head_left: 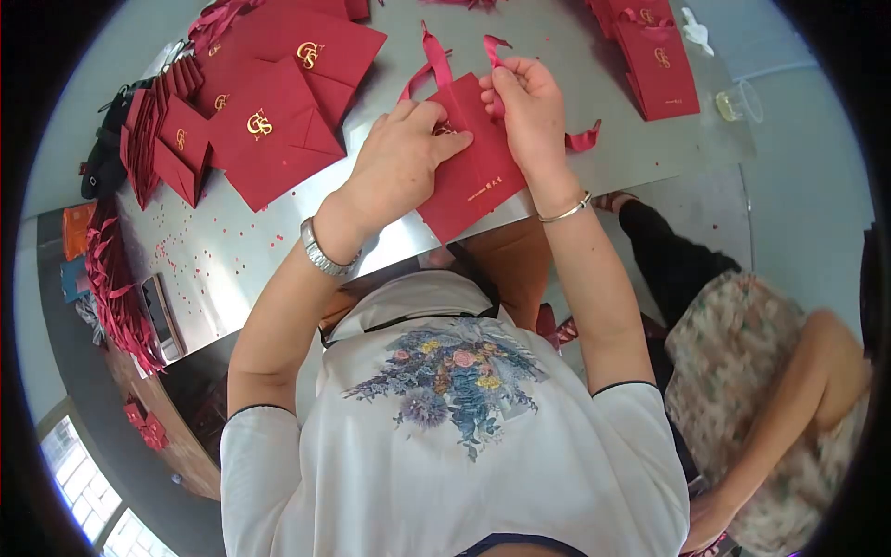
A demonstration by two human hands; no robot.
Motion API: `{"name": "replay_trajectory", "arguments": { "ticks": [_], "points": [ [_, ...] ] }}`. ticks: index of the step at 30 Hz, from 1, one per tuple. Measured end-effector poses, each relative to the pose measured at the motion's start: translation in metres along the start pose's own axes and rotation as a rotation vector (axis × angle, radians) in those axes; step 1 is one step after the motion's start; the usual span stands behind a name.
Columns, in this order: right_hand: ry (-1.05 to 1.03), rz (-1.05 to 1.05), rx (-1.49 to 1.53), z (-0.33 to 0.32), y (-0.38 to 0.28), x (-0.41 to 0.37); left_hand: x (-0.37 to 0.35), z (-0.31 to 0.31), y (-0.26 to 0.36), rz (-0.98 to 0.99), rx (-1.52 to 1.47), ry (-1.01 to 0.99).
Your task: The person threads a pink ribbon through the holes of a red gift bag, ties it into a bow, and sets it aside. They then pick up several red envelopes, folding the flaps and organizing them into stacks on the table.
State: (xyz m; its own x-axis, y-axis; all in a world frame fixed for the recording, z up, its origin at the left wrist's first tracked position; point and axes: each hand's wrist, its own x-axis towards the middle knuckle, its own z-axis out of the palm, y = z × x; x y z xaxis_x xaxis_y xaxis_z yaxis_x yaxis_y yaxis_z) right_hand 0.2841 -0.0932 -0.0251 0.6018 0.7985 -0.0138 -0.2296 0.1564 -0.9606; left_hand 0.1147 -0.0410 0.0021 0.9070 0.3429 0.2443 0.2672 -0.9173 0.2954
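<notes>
**Both hands on a red bag at the table's near edge**

The red bag (475, 181) lies flat on the metal table (640, 153), at its near edge, with its lower corner hanging a little over that edge. The left hand (404, 153) rests on the left half of the bag, fingers bent and pressing down on it near its far end, the thumb lying across the bag's face; a metal watch sits on that wrist. The right hand (524, 107) is at the bag's far right corner, just beside the left hand, with its fingertips pinched shut on the ribbon (585, 139). The ribbon's ends trail off to the far side and to the right of the bag. A thin bangle circles the right wrist.

Far left on the table lies a spread pile of red envelopes and bags (269, 125) with gold lettering. More red bags (664, 65) lie far right, and a clear plastic cup (740, 102) stands near them. Small red scraps (232, 232) dot the table on the left. To the right, a co-worker (742, 353) in patterned clothing stands close by.
</notes>
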Motion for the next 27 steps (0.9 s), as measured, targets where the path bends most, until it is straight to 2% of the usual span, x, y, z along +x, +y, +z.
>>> {"name": "replay_trajectory", "arguments": {
  "ticks": [16,27],
  "points": [
    [-0.014,0.035,-0.042,0.002,-0.003,-0.002,-0.016,-0.003,0.009,0.044,0.034,-0.014],
    [0.016,0.027,-0.024,0.004,-0.004,-0.007,-0.015,0.005,0.018,-0.03,0.095,0.032]
  ]
}}
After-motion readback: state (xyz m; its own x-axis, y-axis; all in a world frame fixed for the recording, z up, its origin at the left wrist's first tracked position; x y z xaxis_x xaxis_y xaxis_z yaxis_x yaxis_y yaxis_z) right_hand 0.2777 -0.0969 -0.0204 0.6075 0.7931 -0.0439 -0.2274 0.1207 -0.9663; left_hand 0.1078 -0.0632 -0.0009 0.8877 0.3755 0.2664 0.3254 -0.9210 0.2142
